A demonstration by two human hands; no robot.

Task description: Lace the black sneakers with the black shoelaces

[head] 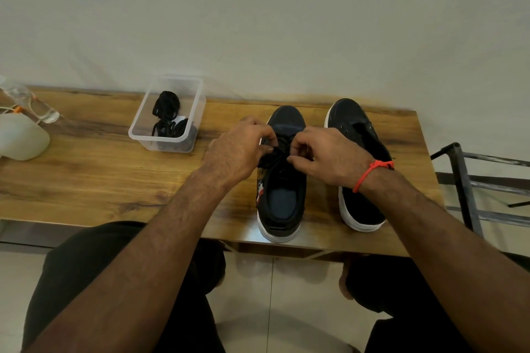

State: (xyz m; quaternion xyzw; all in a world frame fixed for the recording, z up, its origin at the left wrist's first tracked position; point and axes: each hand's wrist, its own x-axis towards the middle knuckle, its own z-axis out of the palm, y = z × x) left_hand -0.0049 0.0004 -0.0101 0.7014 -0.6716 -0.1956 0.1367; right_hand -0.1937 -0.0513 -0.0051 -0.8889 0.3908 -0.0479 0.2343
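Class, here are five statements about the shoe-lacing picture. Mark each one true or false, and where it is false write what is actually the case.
1. Both hands work at the sneaker nearer the tub. True: the left hand and right hand meet over the left sneaker.
2. The tub is empty. False: the clear tub holds bundled black laces.
3. The right sneaker is being held. False: no hand grips it; only the right wrist passes over it.
4. A red string circles the right wrist. True.
5. The sneakers stand on the floor. False: they stand on the wooden table.
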